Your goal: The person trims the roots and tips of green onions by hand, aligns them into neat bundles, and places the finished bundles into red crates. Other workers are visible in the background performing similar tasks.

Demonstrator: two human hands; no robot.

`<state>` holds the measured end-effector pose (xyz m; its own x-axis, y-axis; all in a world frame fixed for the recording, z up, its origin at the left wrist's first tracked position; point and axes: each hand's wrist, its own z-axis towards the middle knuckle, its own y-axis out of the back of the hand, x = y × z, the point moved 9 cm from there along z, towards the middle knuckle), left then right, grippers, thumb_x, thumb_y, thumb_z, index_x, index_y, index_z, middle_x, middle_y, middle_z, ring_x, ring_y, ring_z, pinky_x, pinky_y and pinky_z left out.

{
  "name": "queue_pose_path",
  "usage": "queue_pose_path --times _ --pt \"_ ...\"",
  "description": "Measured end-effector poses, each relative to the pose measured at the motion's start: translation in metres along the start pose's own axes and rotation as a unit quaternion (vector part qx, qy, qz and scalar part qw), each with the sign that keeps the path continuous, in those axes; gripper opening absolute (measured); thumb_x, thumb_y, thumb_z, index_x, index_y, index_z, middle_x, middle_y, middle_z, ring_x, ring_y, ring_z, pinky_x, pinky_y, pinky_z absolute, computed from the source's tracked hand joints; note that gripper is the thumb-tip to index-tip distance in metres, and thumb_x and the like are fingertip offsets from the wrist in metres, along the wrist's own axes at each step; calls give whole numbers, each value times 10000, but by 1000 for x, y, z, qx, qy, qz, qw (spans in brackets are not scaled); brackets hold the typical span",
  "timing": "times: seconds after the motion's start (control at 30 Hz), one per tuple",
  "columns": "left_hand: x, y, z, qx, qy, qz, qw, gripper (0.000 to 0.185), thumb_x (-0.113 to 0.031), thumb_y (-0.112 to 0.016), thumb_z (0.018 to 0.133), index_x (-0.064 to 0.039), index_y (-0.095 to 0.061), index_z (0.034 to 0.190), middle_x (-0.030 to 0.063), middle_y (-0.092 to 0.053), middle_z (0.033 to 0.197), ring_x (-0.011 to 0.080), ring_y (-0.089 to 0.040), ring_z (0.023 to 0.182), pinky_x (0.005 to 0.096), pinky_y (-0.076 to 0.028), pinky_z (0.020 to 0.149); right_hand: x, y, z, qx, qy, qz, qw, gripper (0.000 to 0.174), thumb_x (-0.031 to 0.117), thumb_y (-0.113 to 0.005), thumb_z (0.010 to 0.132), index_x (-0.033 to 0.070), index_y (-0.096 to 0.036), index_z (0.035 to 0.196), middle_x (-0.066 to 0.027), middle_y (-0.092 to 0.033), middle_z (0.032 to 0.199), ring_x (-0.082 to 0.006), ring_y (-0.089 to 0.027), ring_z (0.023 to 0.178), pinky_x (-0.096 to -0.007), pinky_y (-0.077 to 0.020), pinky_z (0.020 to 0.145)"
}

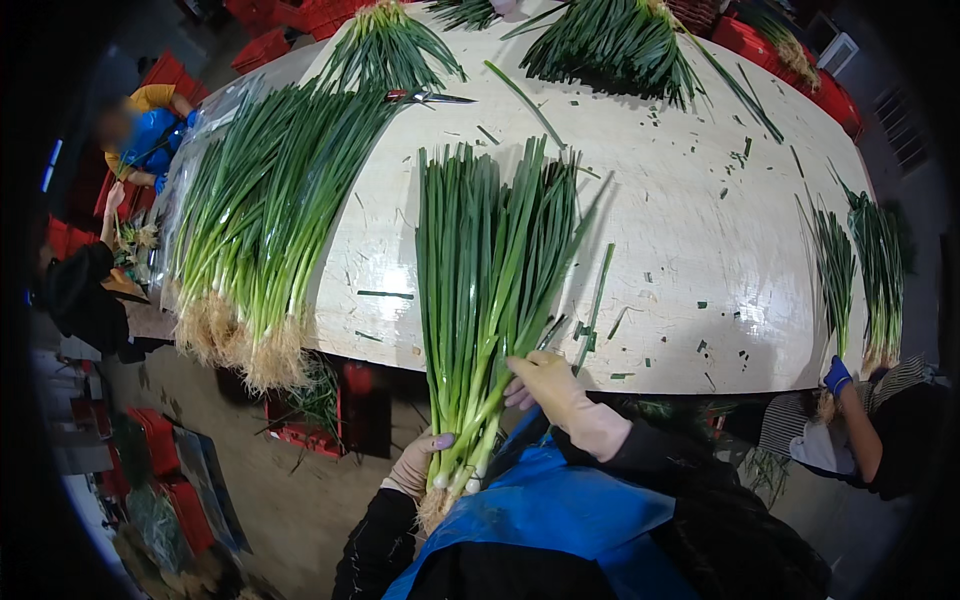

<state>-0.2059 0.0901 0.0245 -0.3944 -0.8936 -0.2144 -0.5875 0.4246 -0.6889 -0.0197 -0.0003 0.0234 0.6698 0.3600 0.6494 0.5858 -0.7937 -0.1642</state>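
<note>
A bunch of spring onions stretches from my lap up over the table, leaves pointing away and pale roots towards me. My left hand, in a light glove, grips the bunch low down, just above the roots, thumb across the white stems. At the bunch's right side, my gloved right hand has its fingertips closed against an outer stalk that leans right. A thin dark tool shows just past the right hand; I cannot tell what it is or whether the hand holds it.
The pale table carries leaf scraps. Left lies a large pile of spring onions, with a red-handled knife beyond. More bunches lie at the far edge. People work at left and right. A red crate stands below.
</note>
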Motion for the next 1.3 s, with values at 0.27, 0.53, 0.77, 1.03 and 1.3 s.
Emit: queue_pose_path --times 0.27,0.53,0.77,1.03,1.3 --pt "-1 62 12 -60 -71 79 992 498 -141 -667 912 17 -517 1359 164 -663 1159 258 -689 997 397 -593 877 92 32 -33 31 140 42 989 249 196 -535 997 -47 -570 958 -186 -695 824 -243 -725 685 -303 -573 536" --pt "8 7 6 18 52 -73 996 615 -185 -692 870 -2 -485 1419 180 -656 1236 280 -690 1035 396 -575 905 290 -127 2 206 316 -41 925 557 440 -564 1007 -110 -569 1096 -194 -688 1004 -249 -698 729 -339 -571 654" --pt "-7 17 -1 -1 -1 -26 1000 710 -167 -741 844 -24 -431 1468 176 -640 1274 274 -681 1076 385 -563 946 222 -125 20 112 195 -571 789 511 483 -508 1013 33 -635 810 -69 -686 726 -149 -677 711 -338 -560 679" --pt "-23 12 0 -7 12 73 997 781 -205 -792 793 -12 -440 1463 157 -629 1298 265 -654 1131 373 -546 975 76 -41 10 -102 246 -516 814 450 435 -731 867 30 -555 954 -173 -667 723 -381 -677 668 -472 -532 630" --pt "-38 9 -8 -10 -10 114 993 671 -160 -728 834 5 -473 1432 155 -651 1259 246 -670 1094 364 -538 972 45 -15 28 -175 206 -343 900 518 344 -797 819 -19 -510 1053 -193 -652 771 -371 -675 694 -439 -538 658"
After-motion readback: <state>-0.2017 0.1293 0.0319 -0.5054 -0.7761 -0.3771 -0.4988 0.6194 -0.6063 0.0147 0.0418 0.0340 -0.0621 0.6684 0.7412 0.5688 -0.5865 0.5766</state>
